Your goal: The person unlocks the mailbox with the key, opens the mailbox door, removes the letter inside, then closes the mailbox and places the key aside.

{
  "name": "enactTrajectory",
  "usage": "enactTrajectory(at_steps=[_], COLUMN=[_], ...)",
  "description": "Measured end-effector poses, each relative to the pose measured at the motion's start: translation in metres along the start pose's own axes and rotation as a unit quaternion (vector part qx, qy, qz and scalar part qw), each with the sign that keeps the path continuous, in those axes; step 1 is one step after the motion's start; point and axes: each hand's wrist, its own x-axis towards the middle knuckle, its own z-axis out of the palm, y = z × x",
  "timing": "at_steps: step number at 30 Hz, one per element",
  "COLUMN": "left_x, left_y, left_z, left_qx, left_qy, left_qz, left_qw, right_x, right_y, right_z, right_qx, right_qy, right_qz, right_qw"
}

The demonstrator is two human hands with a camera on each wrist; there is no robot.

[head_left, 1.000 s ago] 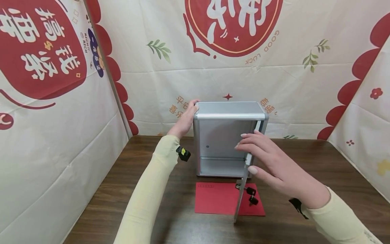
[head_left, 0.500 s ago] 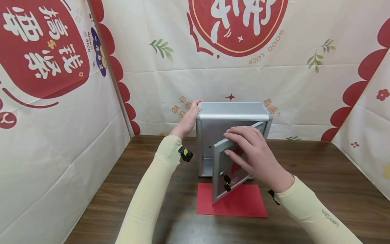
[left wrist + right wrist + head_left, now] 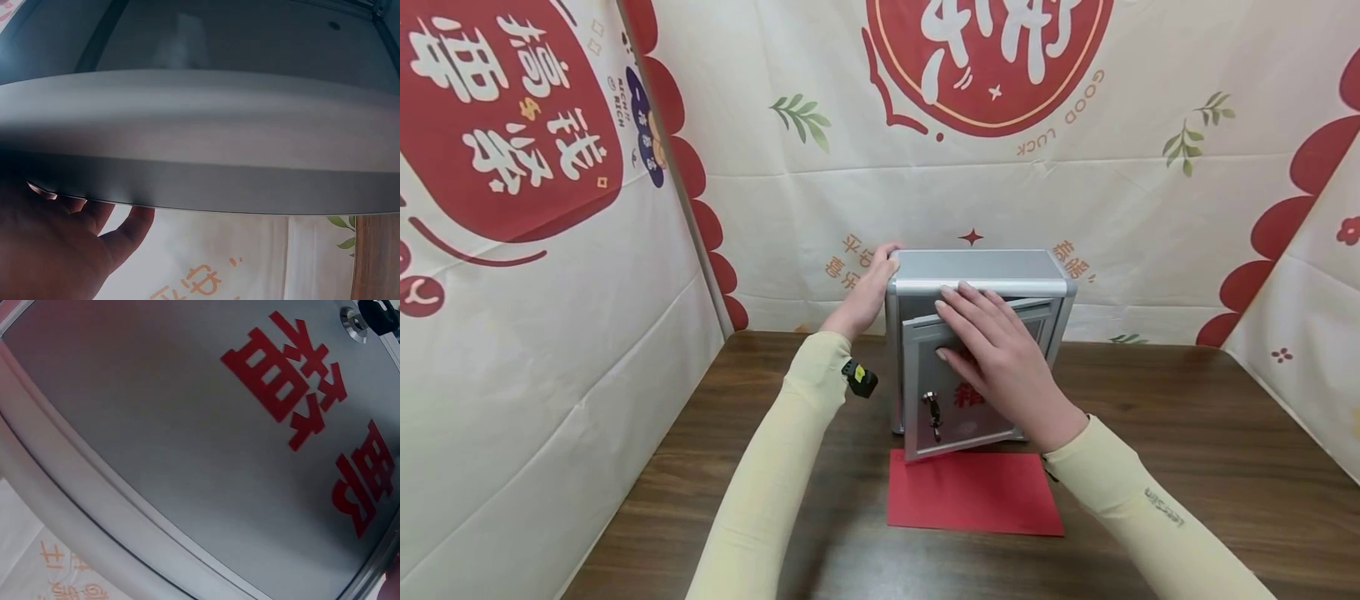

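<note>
A silver metal mailbox [image 3: 981, 264] stands on the table, its hinged door [image 3: 912, 383] slightly ajar with the left edge swung outward. My left hand [image 3: 867, 296] grips the mailbox's upper left side; the left wrist view shows its fingers [image 3: 131, 234] at the rear edge. With fingers nearly straight, my right hand [image 3: 1000, 354] lies against the upper part of the door. A key [image 3: 934, 414] hangs in the door's lock. Red characters [image 3: 275, 375] mark the door's front, partly covered by the hand in the head view.
A red envelope [image 3: 977, 500] lies flat on the dark wooden table [image 3: 700, 500], just in front of the mailbox. Printed white cloth [image 3: 790, 217] surrounds the table at the back and both sides.
The mailbox door has swung from wide open to nearly closed, with my right hand moving left and inward along with it. My left hand has kept its hold on the mailbox.
</note>
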Motion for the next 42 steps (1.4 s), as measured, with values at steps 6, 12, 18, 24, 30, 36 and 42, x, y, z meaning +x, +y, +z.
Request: enactTrajectory(at_steps=[6, 12, 18, 24, 30, 36, 42], left_x=[-0.001, -0.001, -0.001, -0.001, -0.002, -0.002, -0.003], left_y=[0.0, 0.001, 0.001, 0.002, 0.002, 0.002, 0.003], left_z=[0.0, 0.0, -0.001, -0.001, 0.0, 0.001, 0.0], left_qx=[-0.001, -0.002, -0.001, -0.003, -0.001, -0.005, -0.003], left_qy=[0.0, 0.0, -0.001, -0.004, -0.002, -0.004, -0.003], left_qz=[0.0, 0.005, 0.008, 0.007, 0.001, -0.002, -0.009], left_qw=[1.0, 1.0, 1.0, 1.0, 1.0, 1.0, 0.9999], right_x=[0.001, 0.003, 0.004, 0.004, 0.004, 0.003, 0.004], right_y=[0.004, 0.008, 0.012, 0.015, 0.017, 0.02, 0.022], right_z=[0.007, 0.014, 0.018, 0.023, 0.028, 0.031, 0.033], right_qx=[-0.027, -0.044, -0.058, -0.076, -0.089, -0.091, -0.092], right_qy=[0.014, 0.024, 0.03, 0.046, 0.068, 0.082, 0.091], right_qz=[-0.009, -0.016, -0.018, -0.023, -0.035, -0.044, -0.047], right_qw=[0.9995, 0.9986, 0.9977, 0.9958, 0.9931, 0.9914, 0.9906])
